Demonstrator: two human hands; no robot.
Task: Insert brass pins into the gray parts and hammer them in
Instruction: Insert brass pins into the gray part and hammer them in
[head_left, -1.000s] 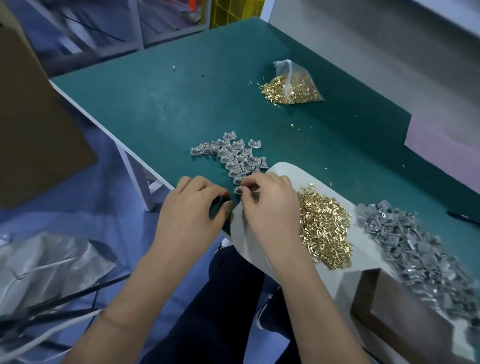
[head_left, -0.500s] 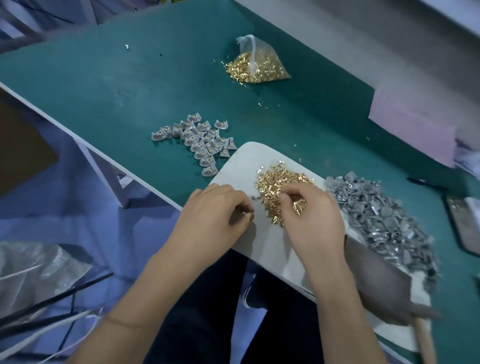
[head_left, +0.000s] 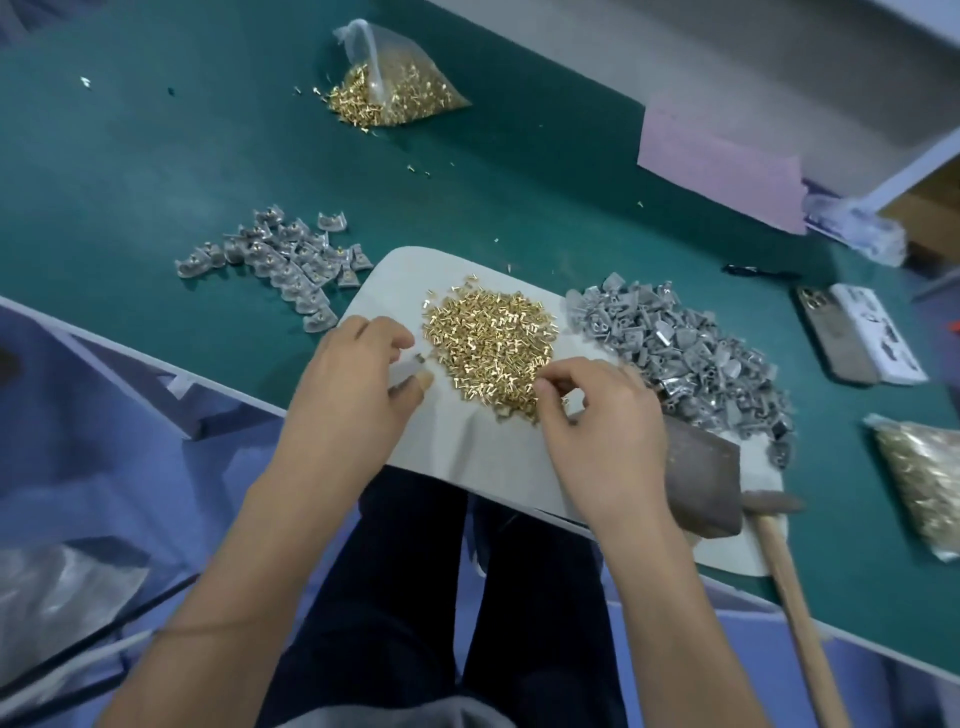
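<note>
1. A loose heap of brass pins (head_left: 488, 347) is seen on a pale mat (head_left: 483, 457) that is laid at the near edge of the green desk (head_left: 156, 166); the pins are small, short and bright gold.
2. A larger heap of gray parts (head_left: 685, 353) is found on the right side of the same mat, touching the mat's far right portion and just beside the pin heap; the parts are dull gray, blocky and irregularly stacked.
3. A smaller cluster of assembled gray parts (head_left: 283, 265) is laid on the desk to the left of the mat, and a brass dot is shown on several of them.
4. A single gray part (head_left: 404, 370) is held in the left hand (head_left: 358, 384), pinched between the thumb and the curled fingers, just left of the pin heap.
5. The right hand (head_left: 602, 421) is placed at the near right edge of the pin heap, knuckles up, with its fingers (head_left: 550, 387) curled down and drawn narrow into the pins; whether a pin is actually pinched cannot be told.
6. A hammer (head_left: 727, 493) with a dark head and a wooden handle is laid on the mat beside the right wrist.
7. A clear bag of pins (head_left: 400, 88) is set at the far side of the desk, well apart from the hands.
</note>
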